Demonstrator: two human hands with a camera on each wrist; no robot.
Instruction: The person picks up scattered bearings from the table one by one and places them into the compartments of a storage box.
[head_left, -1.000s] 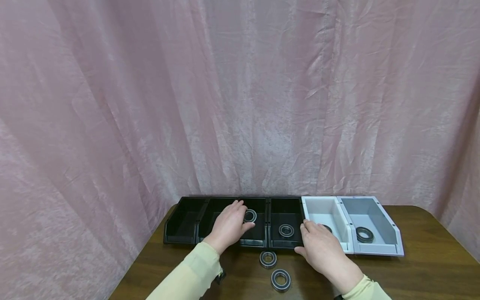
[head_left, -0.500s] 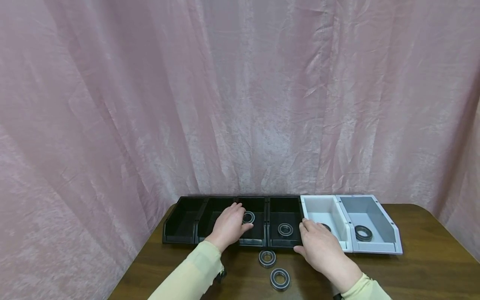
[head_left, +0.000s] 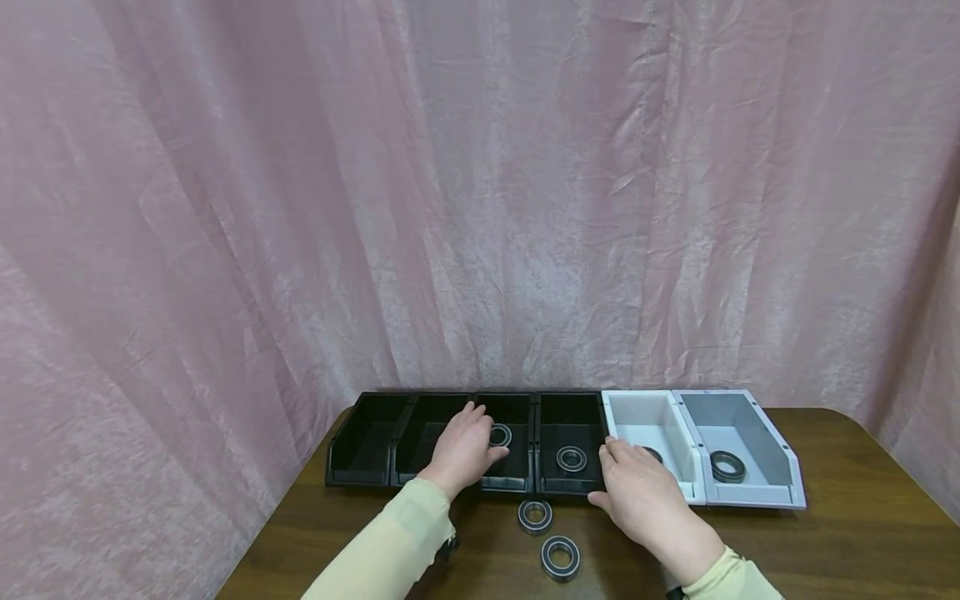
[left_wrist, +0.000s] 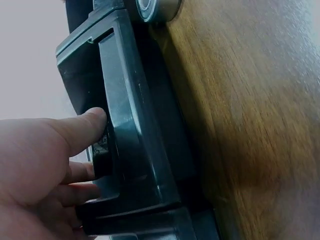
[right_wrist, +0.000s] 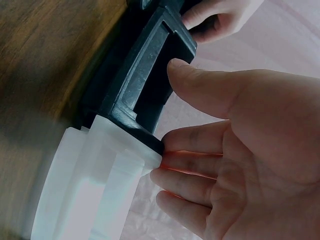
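Observation:
In the head view my left hand (head_left: 462, 450) is over the third black bin (head_left: 517, 483) from the left. Its thumb and fingers are on either side of a ball bearing (head_left: 504, 436), a dark ring with a pale metal rim, pinching it; the hand hides the ring's left side. From the left wrist, the thumb (left_wrist: 92, 122) reaches past the bin's front lip over a dark edge. My right hand (head_left: 645, 500) holds nothing; its straight fingers rest at the wall between the last black bin (head_left: 558, 421) and the white bin (head_left: 637, 408).
Another bearing (head_left: 572, 459) lies in the last black bin. One bearing (head_left: 727, 467) is in the grey bin (head_left: 750, 497), and one (head_left: 654, 455) shows partly in the white bin. Two bearings, a farther one (head_left: 535, 517) and a nearer one (head_left: 560, 558), lie on the wooden table (head_left: 847, 533).
The bearing at my left hand has shifted slightly toward me and sits a little lower in the bin. My left hand has moved only slightly; the right hand stays put.

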